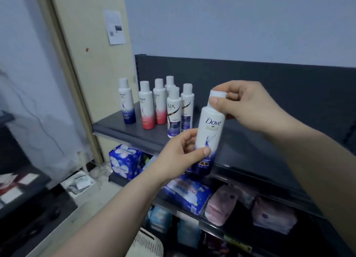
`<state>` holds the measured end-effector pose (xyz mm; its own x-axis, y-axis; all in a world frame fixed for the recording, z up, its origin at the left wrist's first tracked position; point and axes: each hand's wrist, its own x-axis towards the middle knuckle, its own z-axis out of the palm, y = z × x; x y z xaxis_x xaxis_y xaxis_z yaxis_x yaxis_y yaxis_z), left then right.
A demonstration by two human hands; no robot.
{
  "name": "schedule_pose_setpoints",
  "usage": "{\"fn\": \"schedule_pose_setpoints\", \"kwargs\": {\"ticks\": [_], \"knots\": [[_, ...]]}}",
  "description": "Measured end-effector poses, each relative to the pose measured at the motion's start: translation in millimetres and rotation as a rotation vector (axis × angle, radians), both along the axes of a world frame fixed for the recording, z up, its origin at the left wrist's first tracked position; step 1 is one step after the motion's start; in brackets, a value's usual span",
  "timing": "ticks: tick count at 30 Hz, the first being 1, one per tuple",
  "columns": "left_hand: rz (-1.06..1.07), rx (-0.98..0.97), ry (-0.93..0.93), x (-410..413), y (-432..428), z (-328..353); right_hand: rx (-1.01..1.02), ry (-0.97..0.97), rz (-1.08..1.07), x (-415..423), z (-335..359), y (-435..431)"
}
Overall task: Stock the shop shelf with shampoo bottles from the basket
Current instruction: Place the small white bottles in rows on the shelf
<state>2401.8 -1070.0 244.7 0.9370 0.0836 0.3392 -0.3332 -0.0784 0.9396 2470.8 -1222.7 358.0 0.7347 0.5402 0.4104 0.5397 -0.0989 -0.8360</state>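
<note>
Holds one Dove bottle (209, 129) upright in the air, on the near side of the top shelf (119, 126), label turned toward the camera. Grips its dark-blue lower body with the left hand (179, 156), thumb across the front and fingers curled behind. Pinches the white cap from above with the right hand (248, 104), thumb against the neck. Clamps both hands on the same bottle, one low and one high, probably to square the label forward and steady it before setting it down.

Carries six bottles already at the left end of that shelf:
- a blue-bottomed bottle (127, 104) farthest left
- two pink-bottomed bottles (148, 110) just beside it
- a Lux bottle (174, 114) nearest
- two more bottles (187, 106) behind

Stands all six upright with labels outward, seemingly grouped by kind. Appears to offer room just right of the Lux bottle, or beside the matching blue one at the far left.

Shows the white slatted basket (149, 243) only as a corner at the bottom edge, near and low, and hides its contents. Keeps soft goods on the lower shelves, a blue pack (125, 160) at left and pink packs (221, 204) further right.

Looks like mid-placement, not yet touching the shelf. Calls for lowering flat onto the base and staying clear of the standing group, to avoid toppling tall, narrow neighbours.
</note>
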Motion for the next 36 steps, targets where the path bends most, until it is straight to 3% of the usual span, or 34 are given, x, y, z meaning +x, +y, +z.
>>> {"fn": "schedule_pose_setpoints", "kwargs": {"ticks": [6,12,16,21,26,30,36], "knots": [[0.256,0.083,-0.064,16.8,48.9,12.3,0.052,-0.068,0.104,44.5,37.9,55.6],[0.818,-0.009,-0.156,27.9,115.1,22.6,0.131,-0.165,0.178,75.9,85.7,117.0],[1.004,0.024,-0.113,33.0,163.5,32.4,0.169,-0.242,0.157,96.7,116.4,159.3],[1.038,0.144,-0.074,45.4,211.7,47.1,0.173,-0.303,0.087,124.4,138.7,218.3],[1.032,0.212,-0.058,63.4,247.9,55.8,0.036,-0.332,0.020,155.9,134.2,285.4],[0.997,0.210,-0.051,73.8,266.3,49.2,-0.143,-0.390,-0.035,173.1,108.6,325.6],[0.970,0.161,-0.029,90.1,283.1,31.4,-0.599,-0.334,0.043,196.2,66.7,350.1]]}}
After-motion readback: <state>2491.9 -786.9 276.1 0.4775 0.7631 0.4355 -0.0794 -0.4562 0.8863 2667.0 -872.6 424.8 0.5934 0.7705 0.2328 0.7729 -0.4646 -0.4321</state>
